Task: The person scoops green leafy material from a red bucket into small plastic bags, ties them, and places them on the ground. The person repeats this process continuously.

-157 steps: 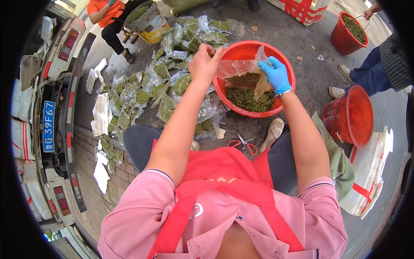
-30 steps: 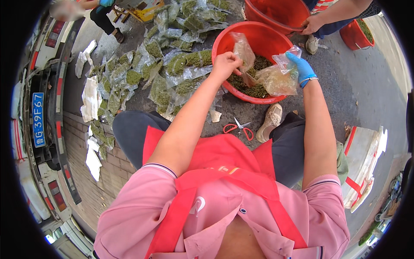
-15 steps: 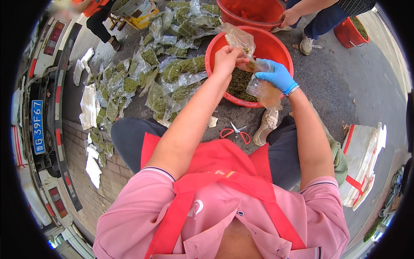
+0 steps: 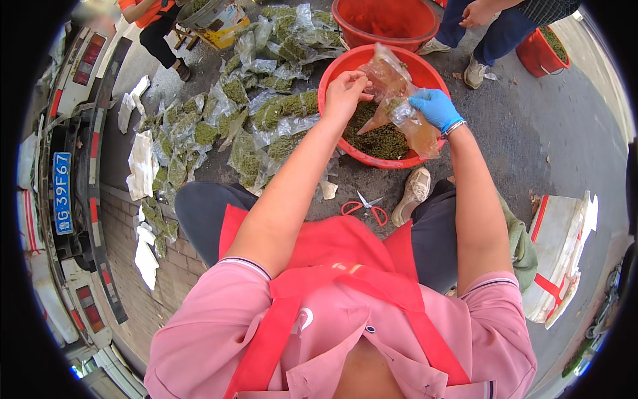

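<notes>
My right hand [image 4: 435, 112], in a blue glove, grips a clear plastic bag [image 4: 420, 138] with its fingers closed. The bag is crumpled and wet, with a yellowish tint, and hangs open over a red tub [image 4: 327, 81]. Small dark green grains [image 4: 379, 138] lie inside the tub beneath it. My bare left hand [image 4: 347, 96] is at the bag's left side, above the tub's left part. Its fingers are bent and a little apart, with nothing visible held in them.
Red-handled scissors [image 4: 364, 207] lie on the ground near my shoe [image 4: 412, 195]. Many bags of green grains [image 4: 286, 110] spread to the left. Behind stands another red tub [image 4: 385, 33], beside a co-worker's hand [image 4: 478, 13]. A white foam box [image 4: 555, 256] is at right.
My left hand has drawn left, away from my right hand, and its fingers have loosened. The bag has spread out over the tub. The co-worker's hand has left the far tub's rim.
</notes>
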Demonstrator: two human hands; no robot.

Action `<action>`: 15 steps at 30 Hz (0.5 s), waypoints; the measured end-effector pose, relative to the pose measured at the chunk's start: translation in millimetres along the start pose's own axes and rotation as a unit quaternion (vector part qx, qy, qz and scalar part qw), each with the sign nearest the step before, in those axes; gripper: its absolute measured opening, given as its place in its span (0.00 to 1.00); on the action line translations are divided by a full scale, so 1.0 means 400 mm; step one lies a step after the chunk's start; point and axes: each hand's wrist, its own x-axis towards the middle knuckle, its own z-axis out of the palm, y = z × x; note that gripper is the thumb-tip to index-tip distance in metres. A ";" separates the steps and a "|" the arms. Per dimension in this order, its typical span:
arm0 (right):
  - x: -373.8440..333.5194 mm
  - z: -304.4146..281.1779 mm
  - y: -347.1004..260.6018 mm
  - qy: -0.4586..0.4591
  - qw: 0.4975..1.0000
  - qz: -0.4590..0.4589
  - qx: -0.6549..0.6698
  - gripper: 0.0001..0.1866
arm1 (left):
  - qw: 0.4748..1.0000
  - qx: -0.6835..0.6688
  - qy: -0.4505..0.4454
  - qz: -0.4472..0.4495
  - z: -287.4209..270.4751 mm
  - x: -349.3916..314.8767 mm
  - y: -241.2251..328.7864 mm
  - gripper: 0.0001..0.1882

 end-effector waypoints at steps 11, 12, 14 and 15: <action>0.001 -0.004 0.033 -0.033 0.887 0.253 0.384 0.14 | 0.804 0.569 -0.055 0.165 -0.010 -0.118 -0.069 0.17; -0.007 -0.012 0.041 -0.017 0.894 0.253 0.369 0.14 | 0.838 0.525 -0.023 0.149 -0.014 -0.108 -0.062 0.14; -0.017 -0.039 0.049 -0.012 0.901 0.226 0.370 0.13 | 0.928 0.356 -0.084 0.071 -0.034 -0.074 -0.037 0.10; -0.023 -0.047 0.049 -0.006 0.900 0.225 0.373 0.13 | 0.950 0.294 -0.102 -0.001 -0.036 -0.064 -0.016 0.10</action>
